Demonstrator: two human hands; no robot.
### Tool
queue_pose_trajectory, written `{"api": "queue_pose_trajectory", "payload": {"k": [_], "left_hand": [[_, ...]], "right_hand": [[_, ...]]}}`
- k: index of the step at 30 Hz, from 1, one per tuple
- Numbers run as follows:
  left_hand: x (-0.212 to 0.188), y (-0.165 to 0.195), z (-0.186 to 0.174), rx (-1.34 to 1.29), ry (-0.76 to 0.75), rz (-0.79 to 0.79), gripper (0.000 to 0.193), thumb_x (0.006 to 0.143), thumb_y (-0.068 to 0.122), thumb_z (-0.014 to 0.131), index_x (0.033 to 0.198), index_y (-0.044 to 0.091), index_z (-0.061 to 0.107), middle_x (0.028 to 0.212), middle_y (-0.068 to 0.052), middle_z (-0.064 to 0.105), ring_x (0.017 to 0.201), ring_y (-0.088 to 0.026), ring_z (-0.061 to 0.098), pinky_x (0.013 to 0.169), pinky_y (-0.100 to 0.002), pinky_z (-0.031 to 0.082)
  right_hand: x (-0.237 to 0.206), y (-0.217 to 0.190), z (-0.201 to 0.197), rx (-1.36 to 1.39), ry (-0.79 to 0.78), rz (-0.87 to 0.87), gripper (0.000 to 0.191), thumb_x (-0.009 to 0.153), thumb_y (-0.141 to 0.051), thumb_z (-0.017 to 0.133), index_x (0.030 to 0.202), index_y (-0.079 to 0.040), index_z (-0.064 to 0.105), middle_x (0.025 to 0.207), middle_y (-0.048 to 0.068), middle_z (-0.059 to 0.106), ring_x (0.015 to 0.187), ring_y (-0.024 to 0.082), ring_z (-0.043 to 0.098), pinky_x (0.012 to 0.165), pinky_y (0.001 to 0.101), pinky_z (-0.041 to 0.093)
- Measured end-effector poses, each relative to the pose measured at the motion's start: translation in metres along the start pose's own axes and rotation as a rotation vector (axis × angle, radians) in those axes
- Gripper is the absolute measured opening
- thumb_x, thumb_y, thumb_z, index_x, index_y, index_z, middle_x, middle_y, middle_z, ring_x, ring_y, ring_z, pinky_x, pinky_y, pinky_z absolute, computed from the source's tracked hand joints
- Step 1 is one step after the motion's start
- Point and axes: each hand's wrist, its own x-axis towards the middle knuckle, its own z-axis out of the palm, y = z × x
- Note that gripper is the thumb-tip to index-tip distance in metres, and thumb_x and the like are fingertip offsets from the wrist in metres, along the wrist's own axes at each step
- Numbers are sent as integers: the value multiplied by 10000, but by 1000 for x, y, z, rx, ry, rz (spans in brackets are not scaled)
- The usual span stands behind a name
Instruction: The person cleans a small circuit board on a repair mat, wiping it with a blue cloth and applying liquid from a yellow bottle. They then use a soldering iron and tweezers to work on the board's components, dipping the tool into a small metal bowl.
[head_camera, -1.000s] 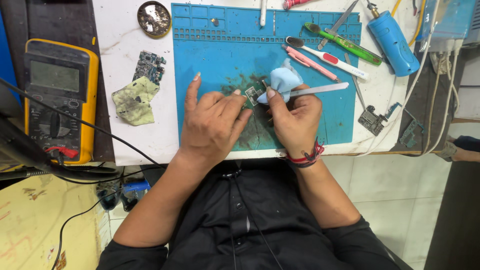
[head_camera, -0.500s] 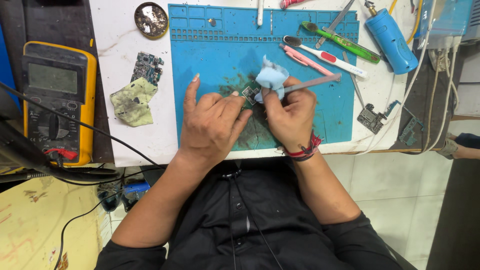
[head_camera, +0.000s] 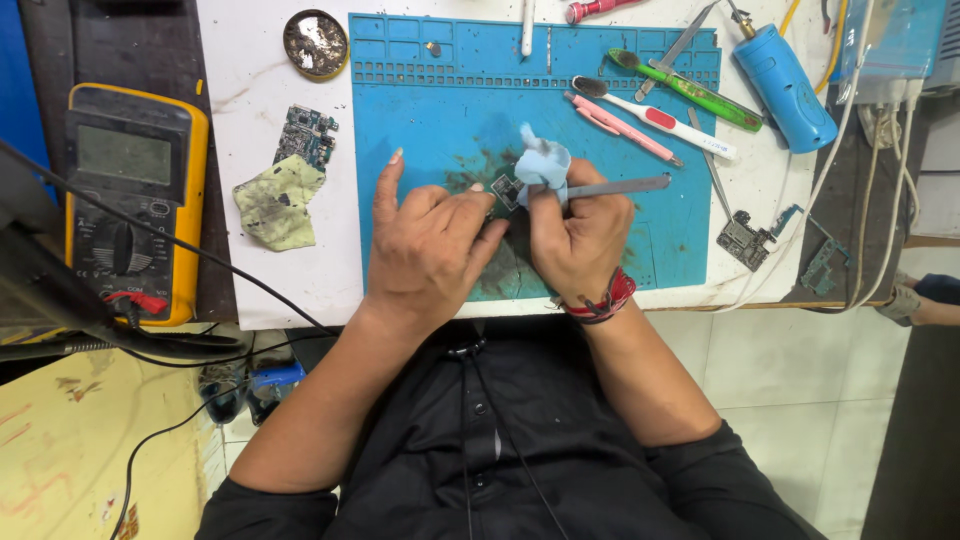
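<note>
Head view: hands (head_camera: 500, 245) curled over circuit board (head_camera: 506, 190)

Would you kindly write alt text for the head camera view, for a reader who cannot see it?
Seen from above, a person's left hand steadies a small circuit board on a blue work mat while the right hand presses a pale blue cloth and metal tweezers onto it. A yellow multimeter lies to the left.

The left hand (head_camera: 432, 250) lay palm-down, index finger outstretched; the right hand (head_camera: 580, 235) curled closed beside it, fingertips nearly meeting.
</note>
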Motion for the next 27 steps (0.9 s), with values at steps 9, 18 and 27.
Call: {"api": "queue_pose_trajectory", "payload": {"k": [9, 18, 27], "left_hand": [[-1, -1, 2, -21, -6, -10, 249, 940, 210, 801, 1134, 87, 704, 997, -4, 738, 947, -184, 639, 1257, -530, 220], [3, -2, -2, -65, -38, -35, 319, 935, 206, 769, 1214, 89, 668, 1175, -36, 736, 1093, -231, 634, 1247, -567, 200], [5, -1, -1, -36, -58, -29, 347, 923, 118, 733, 1258, 72, 653, 1286, -65, 708, 1154, -231, 629, 1258, -575, 178]], "right_hand": [[-5, 12, 0, -139, 37, -112, 168, 1001, -82, 669, 1141, -8, 724, 837, 104, 718, 652, 177, 657, 596, 334, 476], [13, 41, -27, 622, 79, 327, 235, 1058, -262, 634, 1107, -40, 692, 888, 33, 694, 677, 48, 589, 585, 209, 460], [31, 69, -69, 358, 116, 325, 462, 1136, -397, 585, 892, -13, 664, 729, 65, 645, 571, 100, 553, 549, 249, 433]]}}
